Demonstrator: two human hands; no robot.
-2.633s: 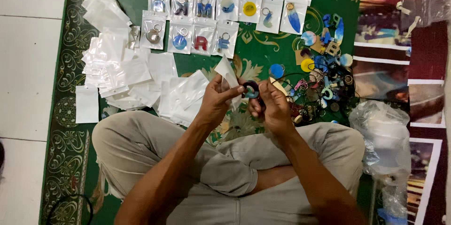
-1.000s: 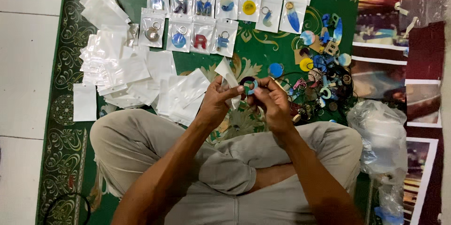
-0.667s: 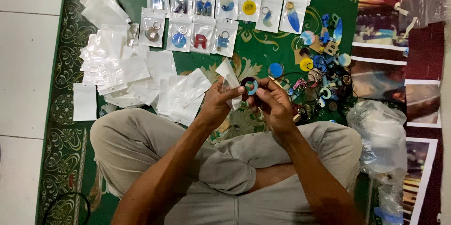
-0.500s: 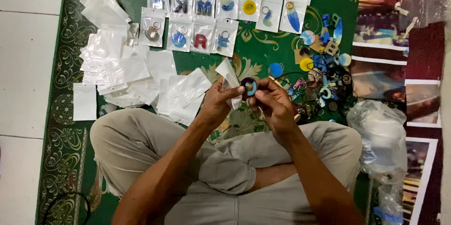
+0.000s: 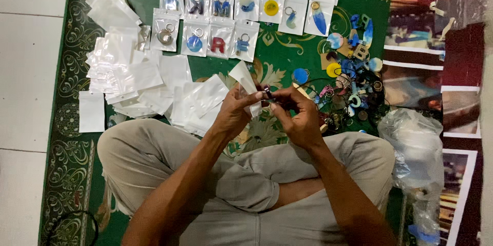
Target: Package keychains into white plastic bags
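Person sits cross-legged on a green patterned rug (image 5: 287, 51), seen from above. Both hands meet just above the knees. Left hand (image 5: 233, 115) pinches a small clear plastic pouch (image 5: 245, 79), which stands up and leans away from the body. Right hand (image 5: 298, 115) has fingertips pressed together on a small dark keychain piece (image 5: 267, 92) right at the pouch mouth; the piece is mostly hidden by the fingers, so shape unclear.

Left of the hands: a loose heap of empty clear pouches (image 5: 128, 71), spreading from the rug edge to just beside the left knee. Beyond the hands: two rows of packed pouches (image 5: 226, 15), each showing a keychain, letters and discs in blue, red, yellow. Right of the hands: a tangled pile of unpacked keychains (image 5: 349, 87), near the right wrist. Further right, a crumpled clear plastic bag (image 5: 416, 148) beside the right knee, lying on printed sheets (image 5: 426, 30). White floor tiles (image 5: 25, 45) at far left.
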